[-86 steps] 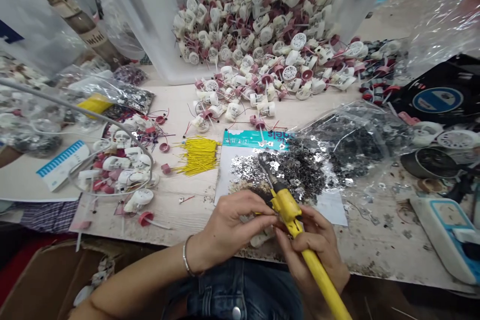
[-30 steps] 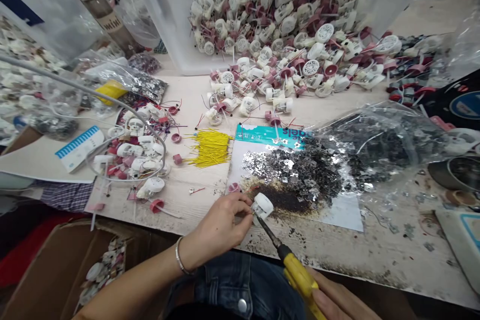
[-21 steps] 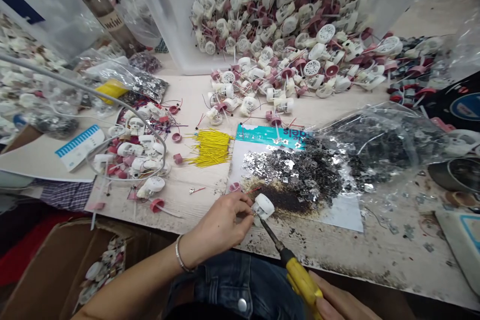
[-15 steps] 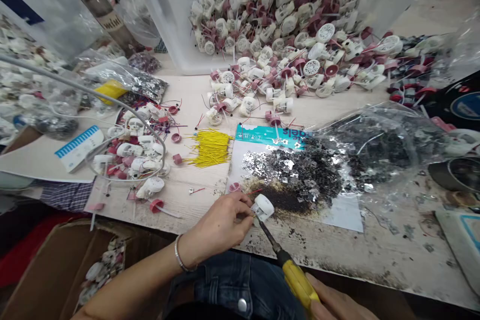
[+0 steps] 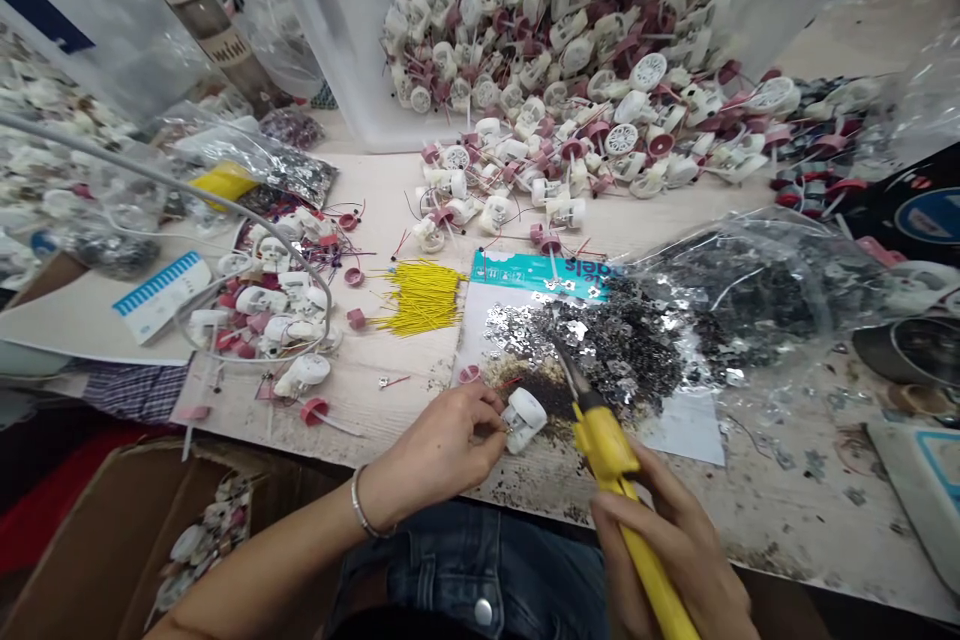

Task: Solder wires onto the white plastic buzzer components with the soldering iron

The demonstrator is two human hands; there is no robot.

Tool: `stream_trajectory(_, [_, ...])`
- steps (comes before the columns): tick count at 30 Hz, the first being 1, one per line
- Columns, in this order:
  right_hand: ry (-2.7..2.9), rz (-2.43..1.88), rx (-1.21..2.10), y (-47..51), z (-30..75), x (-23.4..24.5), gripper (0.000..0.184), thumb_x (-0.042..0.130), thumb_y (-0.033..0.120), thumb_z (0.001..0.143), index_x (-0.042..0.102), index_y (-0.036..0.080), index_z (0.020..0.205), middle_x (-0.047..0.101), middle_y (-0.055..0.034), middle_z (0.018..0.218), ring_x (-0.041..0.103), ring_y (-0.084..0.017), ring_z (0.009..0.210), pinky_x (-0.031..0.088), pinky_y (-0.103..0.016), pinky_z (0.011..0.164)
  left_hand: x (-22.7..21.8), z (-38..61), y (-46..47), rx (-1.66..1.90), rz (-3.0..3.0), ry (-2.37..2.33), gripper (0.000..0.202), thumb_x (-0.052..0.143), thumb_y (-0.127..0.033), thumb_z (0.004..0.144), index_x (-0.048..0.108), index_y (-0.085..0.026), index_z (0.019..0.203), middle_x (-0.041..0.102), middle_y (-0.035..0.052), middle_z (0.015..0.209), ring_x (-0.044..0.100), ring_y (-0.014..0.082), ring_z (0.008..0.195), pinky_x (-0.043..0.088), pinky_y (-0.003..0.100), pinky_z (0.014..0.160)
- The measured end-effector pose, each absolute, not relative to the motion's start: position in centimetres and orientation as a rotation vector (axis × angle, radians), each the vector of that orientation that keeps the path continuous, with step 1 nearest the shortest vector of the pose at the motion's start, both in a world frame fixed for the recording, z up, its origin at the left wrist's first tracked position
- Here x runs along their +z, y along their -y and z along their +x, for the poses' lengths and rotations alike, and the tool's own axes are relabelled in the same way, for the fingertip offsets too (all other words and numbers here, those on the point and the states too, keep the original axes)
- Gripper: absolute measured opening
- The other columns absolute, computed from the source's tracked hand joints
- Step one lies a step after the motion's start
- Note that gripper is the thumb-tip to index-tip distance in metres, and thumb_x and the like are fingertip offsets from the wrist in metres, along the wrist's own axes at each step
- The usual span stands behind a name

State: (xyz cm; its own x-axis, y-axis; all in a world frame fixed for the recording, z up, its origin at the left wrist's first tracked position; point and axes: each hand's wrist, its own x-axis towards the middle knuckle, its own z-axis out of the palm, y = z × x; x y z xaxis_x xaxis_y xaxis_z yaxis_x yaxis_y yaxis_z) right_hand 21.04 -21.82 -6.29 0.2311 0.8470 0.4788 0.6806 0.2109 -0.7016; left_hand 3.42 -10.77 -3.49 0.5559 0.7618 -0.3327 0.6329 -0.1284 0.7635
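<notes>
My left hand (image 5: 457, 440) pinches a small white plastic housing (image 5: 525, 418) by its left side, just over the table's front edge. A thin red wire sticks up beside the fingertips. My right hand (image 5: 675, 530) is wrapped round a yellow electric screwdriver (image 5: 611, 450). Its dark, slender tip points up and left, over a heap of small dark and silvery metal pieces (image 5: 615, 350). Whether the tip touches them I cannot tell. Screwdriver and housing are apart. A pink cap (image 5: 469, 375) lies just beyond my left fingers.
A bundle of yellow wires (image 5: 421, 297) lies left of the metal heap. White and pink parts (image 5: 274, 305) sit inside a grey loop at left. A large translucent bin (image 5: 352, 70) spills similar parts at the back. A clear bag (image 5: 780, 270) lies right; a cardboard box (image 5: 97, 540) stands lower left.
The screwdriver has moved up and right, away from the white housing to over the metal heap, with my right hand coming further into view. My left hand stays in place with the housing, which is slightly turned.
</notes>
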Motion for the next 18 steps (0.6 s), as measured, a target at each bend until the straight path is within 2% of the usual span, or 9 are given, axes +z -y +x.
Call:
stream_trajectory(2, [1.533,-1.327,0.228,19.9,20.5,-7.7,0.016,0.061,0.004,0.077,0.061,0.02,0.077,0.054,-0.0033,0.131,0.063,-0.017,0.108,0.057,-0.022,0.081,-3.4,3.5,10.7,0.182,1.836,-1.139,0.019,0.055,-0.006,0.079,0.069,-0.015,0.069,0.066,0.0045,0.095,0.062,0.0173,0.093,0.048,0.028,0.085])
stream_trajectory(4, [1.626,-1.252,0.239,18.4,20.0,-9.4,0.025,0.061,0.001,0.075,0.063,0.021,0.09,0.045,-0.0029,0.139,0.06,-0.02,0.112,0.058,-0.029,0.086,-3.2,3.4,10.7,0.186,1.848,-1.137,0.02,0.055,-0.006,0.079,0.068,-0.015,0.067,0.067,0.0047,0.095,0.062,0.0182,0.094,0.048,0.029,0.086])
stream_trajectory(6, [1.717,-1.206,0.263,17.5,19.7,-10.8,0.03,0.061,0.002,0.075,0.063,0.021,0.098,0.043,-0.0049,0.141,0.058,-0.024,0.116,0.058,-0.036,0.087,-3.1,3.2,10.7,0.181,1.85,-1.129,0.021,0.055,-0.007,0.08,0.068,-0.016,0.067,0.069,0.0043,0.092,0.063,0.0182,0.092,0.048,0.029,0.085])
stream_trajectory(9, [1.656,-1.202,0.197,17.2,19.2,-11.3,0.029,0.063,0.001,0.073,0.064,0.021,0.095,0.046,-0.005,0.137,0.062,-0.023,0.109,0.061,-0.033,0.081,-3.3,2.8,11.2,0.263,1.887,-1.165,0.008,0.062,-0.019,0.082,0.069,-0.017,0.081,0.07,0.0056,0.1,0.062,0.0205,0.097,0.047,0.035,0.091])
stream_trajectory(10, [1.598,-1.212,0.157,17.2,19.0,-10.9,0.028,0.064,0.0,0.072,0.064,0.02,0.092,0.048,-0.0051,0.135,0.064,-0.021,0.106,0.061,-0.03,0.079,-3.4,2.7,11.5,0.311,1.934,-1.188,0.017,0.067,-0.025,0.078,0.068,-0.017,0.093,0.068,0.0077,0.109,0.059,0.0237,0.106,0.045,0.039,0.095])
stream_trajectory(11, [1.541,-1.227,0.13,17.3,18.8,-10.4,0.027,0.066,-0.002,0.071,0.063,0.018,0.088,0.049,-0.0053,0.133,0.064,-0.019,0.105,0.061,-0.026,0.077,-3.4,2.7,11.7,0.359,1.998,-1.204,0.036,0.073,-0.031,0.074,0.064,-0.016,0.106,0.065,0.0103,0.118,0.054,0.0273,0.115,0.042,0.044,0.099])
stream_trajectory(13, [1.46,-1.244,0.121,17.3,18.3,-9.3,0.024,0.068,-0.003,0.068,0.059,0.016,0.078,0.051,-0.0055,0.129,0.065,-0.015,0.102,0.06,-0.021,0.075,-3.5,2.7,12.2,0.4,2.125,-1.195,0.063,0.076,-0.035,0.069,0.053,-0.014,0.124,0.061,0.0135,0.124,0.047,0.0317,0.123,0.036,0.052,0.103])
stream_trajectory(15, [1.423,-1.231,0.167,17.2,18.0,-8.4,0.023,0.07,-0.002,0.068,0.055,0.016,0.071,0.052,-0.0056,0.125,0.065,-0.015,0.1,0.06,-0.022,0.074,-3.2,2.5,12.5,0.41,2.189,-1.158,0.061,0.071,-0.032,0.072,0.049,-0.014,0.127,0.065,0.012,0.116,0.053,0.0296,0.117,0.034,0.053,0.104])
stream_trajectory(18, [1.377,-1.211,0.235,16.9,18.1,-8.2,0.022,0.071,0.0,0.069,0.056,0.016,0.07,0.052,-0.0066,0.123,0.067,-0.017,0.097,0.06,-0.028,0.075,-1.7,0.1,12.4,0.45,2.212,-1.255,0.048,0.064,-0.028,0.075,0.053,-0.015,0.121,0.07,0.0089,0.105,0.064,0.0229,0.097,0.043,0.043,0.098])
